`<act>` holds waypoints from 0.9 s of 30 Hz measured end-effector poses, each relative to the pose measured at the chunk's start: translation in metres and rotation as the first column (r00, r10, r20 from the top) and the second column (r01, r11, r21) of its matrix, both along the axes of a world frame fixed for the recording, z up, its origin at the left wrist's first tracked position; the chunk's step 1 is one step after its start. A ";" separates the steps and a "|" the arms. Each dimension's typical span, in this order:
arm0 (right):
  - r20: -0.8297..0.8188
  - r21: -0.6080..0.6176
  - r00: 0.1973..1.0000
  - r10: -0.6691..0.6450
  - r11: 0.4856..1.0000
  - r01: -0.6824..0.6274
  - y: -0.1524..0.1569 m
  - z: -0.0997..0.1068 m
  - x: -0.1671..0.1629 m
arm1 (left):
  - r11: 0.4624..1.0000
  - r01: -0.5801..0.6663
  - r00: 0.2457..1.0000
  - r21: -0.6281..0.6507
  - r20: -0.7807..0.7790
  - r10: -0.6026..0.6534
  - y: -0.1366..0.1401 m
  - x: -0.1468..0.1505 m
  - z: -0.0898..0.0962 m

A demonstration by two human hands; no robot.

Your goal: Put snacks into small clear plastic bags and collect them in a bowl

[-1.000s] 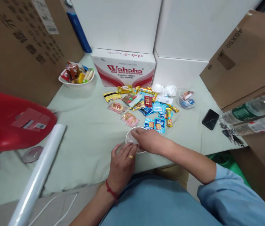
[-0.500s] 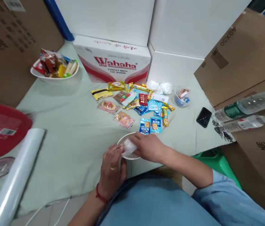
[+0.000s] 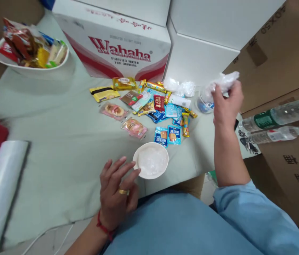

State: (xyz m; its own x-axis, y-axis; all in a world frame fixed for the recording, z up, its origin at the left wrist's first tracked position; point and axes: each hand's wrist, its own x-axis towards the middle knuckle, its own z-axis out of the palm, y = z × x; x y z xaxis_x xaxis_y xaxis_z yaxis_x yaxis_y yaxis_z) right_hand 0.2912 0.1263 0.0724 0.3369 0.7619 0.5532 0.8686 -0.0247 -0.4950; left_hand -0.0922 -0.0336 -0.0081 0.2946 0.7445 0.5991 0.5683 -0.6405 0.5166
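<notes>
My right hand [image 3: 227, 102] pinches a crumpled, whitish plastic bag [image 3: 227, 80] in the air at the right. Just below and left of it stands a clear plastic cup [image 3: 205, 102] with colourful packets in it, partly covered by the hand and bag. Near the table's front edge sits a white bowl [image 3: 138, 157]; its bottom looks pale and shiny, and I cannot tell whether film lies inside. With fingers spread, my left hand [image 3: 119, 186] rests at the bowl's left rim, fingertips on or close to it. Two blue snack packets [image 3: 167, 135] lie just behind the bowl.
Wrapped snacks [image 3: 154, 102] and balled plastic bags [image 3: 179, 88] lie mid-table before a Wahaha carton [image 3: 122, 53]. A snack-filled white bowl [image 3: 32, 71] stands back left. At left lies a plastic roll [image 3: 3, 191]; at right are bottles [image 3: 284, 115] and keys [image 3: 247, 141].
My right hand has left the bowl and moved right and away from me, carrying the plastic bag to above the cup. My left hand's fingers have spread out. The view has shifted slightly.
</notes>
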 end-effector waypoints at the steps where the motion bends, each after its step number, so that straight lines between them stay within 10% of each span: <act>1: 0.001 -0.016 0.999 -0.041 0.999 0.041 0.023 -0.001 0.013 | 1.000 -0.013 1.000 -0.026 0.023 0.013 0.001 0.000 0.000; 5: 0.058 -0.261 0.997 -0.055 0.963 0.069 0.081 -0.009 0.033 | 0.983 -0.101 0.987 -0.151 0.110 0.118 -0.001 0.003 -0.004; 10: 0.117 -0.294 0.962 0.248 0.934 -0.205 0.019 0.009 -0.028 | 0.887 -0.160 0.918 -0.434 0.266 0.295 -0.002 0.009 -0.018; 11: 0.093 -0.345 0.907 0.411 0.868 -0.357 -0.003 0.014 -0.049 | 0.858 -0.134 0.904 -0.496 0.294 0.311 0.000 0.010 -0.020; 13: -0.007 -0.510 0.645 0.764 0.552 -0.660 -0.042 0.020 -0.093 | 0.811 -0.056 0.891 -0.583 0.337 0.304 0.007 0.014 -0.024; 15: -0.072 -0.662 0.408 0.910 0.263 -0.702 -0.068 0.019 -0.133 | 0.790 0.036 0.894 -0.612 0.373 0.249 0.014 0.019 -0.028; 17: -0.068 -0.797 0.310 0.948 0.135 -0.589 -0.079 0.010 -0.163 | 0.779 0.109 0.897 -0.618 0.399 0.191 0.019 0.024 -0.032; 27: -0.039 -0.899 0.387 0.921 0.136 -0.416 -0.081 -0.016 -0.205 | 0.745 0.089 0.857 -0.661 0.432 0.280 0.009 0.045 -0.036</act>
